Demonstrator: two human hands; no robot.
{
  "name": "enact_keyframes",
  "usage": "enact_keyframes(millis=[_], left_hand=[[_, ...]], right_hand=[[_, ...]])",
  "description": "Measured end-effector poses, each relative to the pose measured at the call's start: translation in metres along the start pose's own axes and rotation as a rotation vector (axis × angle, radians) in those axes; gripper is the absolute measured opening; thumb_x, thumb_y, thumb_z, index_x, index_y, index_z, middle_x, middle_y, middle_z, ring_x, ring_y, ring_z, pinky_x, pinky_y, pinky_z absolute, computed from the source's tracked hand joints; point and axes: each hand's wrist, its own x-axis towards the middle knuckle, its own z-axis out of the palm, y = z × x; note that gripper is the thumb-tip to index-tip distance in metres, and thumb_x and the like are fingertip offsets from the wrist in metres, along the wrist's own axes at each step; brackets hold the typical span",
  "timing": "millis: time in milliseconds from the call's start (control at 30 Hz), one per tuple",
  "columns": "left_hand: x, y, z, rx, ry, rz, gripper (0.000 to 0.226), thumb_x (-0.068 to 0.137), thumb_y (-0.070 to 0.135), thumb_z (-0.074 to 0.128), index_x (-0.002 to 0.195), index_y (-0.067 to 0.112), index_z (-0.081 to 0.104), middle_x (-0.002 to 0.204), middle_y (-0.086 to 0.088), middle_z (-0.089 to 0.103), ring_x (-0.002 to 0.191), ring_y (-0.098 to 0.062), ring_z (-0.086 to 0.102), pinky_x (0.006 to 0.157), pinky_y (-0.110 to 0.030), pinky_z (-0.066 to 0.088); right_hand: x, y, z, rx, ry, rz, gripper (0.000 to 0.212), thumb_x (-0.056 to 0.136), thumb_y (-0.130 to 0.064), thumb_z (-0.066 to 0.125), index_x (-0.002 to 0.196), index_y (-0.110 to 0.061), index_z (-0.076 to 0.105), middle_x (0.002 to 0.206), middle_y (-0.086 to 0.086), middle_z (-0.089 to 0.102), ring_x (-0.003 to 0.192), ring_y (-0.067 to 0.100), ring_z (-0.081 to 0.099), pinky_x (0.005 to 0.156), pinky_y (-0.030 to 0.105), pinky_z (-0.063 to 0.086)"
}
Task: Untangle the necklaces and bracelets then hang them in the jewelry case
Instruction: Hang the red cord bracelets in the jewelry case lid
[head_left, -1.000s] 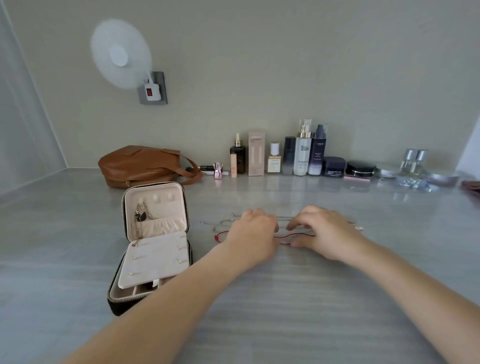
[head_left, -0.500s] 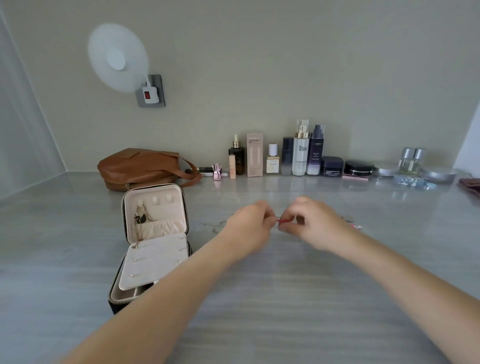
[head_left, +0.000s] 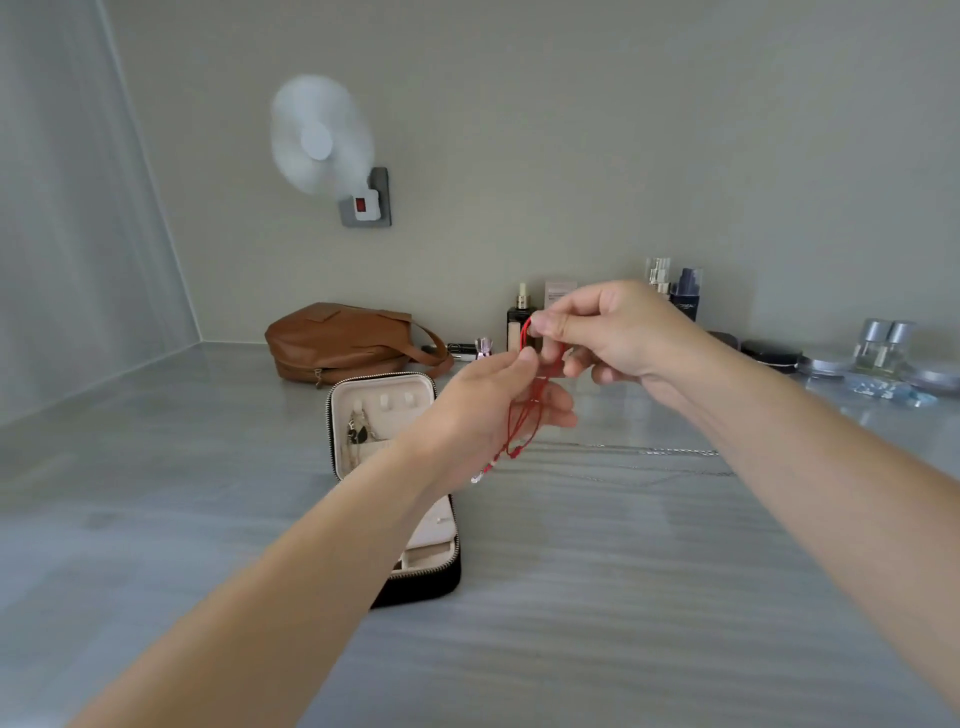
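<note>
Fingers of the left hand (head_left: 483, 410), raised just right of the open jewelry case (head_left: 382, 383), pinch a red cord bracelet (head_left: 523, 418) between thumb and fingertip. The other fingers lie loosely spread beneath the strands. Inside the case's upright lid a small dark piece (head_left: 357, 432) hangs at the left side, while the pale hooks beside it look bare; whether that piece belongs to this job I cannot tell. The bracelet hangs in the air right of the case, several loops bunched together, its beaded ends dangling low by the left wrist. Further right of the case, the right hand (head_left: 618, 332) grips the top of the same cord with thumb and forefinger, the remaining fingers curled. Right of the case again, thin silver chains (head_left: 670, 452) lie on the table (head_left: 208, 519), too fine to say whether they are knotted. By my reading the work is early. The bracelet is held clear of the chains and being teased apart, not yet hung, and the chains are yet to be sorted and hung.
</note>
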Motion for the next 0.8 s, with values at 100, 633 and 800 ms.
enact_keyframes(millis=[100,633,800], left_hand=[[-0.011,0.004,-0.019,0.095,0.015,-0.01,0.027,0.096,0.015,0.036,0.086,0.006,0.06,0.057,0.003,0.056,0.051,-0.01,0.059,0.065,-0.025,0.047],[-0.029,0.025,-0.086,0.778,0.192,-0.155,0.033,0.096,0.022,0.036,0.065,0.018,0.047,0.06,0.003,0.035,0.049,-0.009,0.032,0.047,-0.018,0.029],[-0.027,0.026,-0.091,0.848,0.149,-0.138,0.024,0.096,0.018,0.037,0.084,0.01,0.056,0.059,0.002,0.039,0.054,-0.01,0.036,0.047,-0.017,0.033]], right_hand=[[0.003,-0.008,0.013,-0.034,0.011,-0.022,0.014,0.082,-0.025,0.063,0.069,-0.019,0.063,0.046,-0.004,0.051,0.029,0.001,0.04,0.035,0.014,0.022],[0.017,0.01,0.066,-0.318,0.043,-0.09,0.011,0.076,-0.025,0.069,0.083,-0.016,0.07,0.092,0.009,0.071,0.061,0.01,0.051,0.051,0.022,0.037],[0.025,0.01,0.095,-0.129,-0.373,-0.047,0.06,0.077,-0.012,0.069,0.129,-0.019,0.041,0.1,-0.002,0.061,0.034,0.003,0.048,0.039,0.018,0.04]])
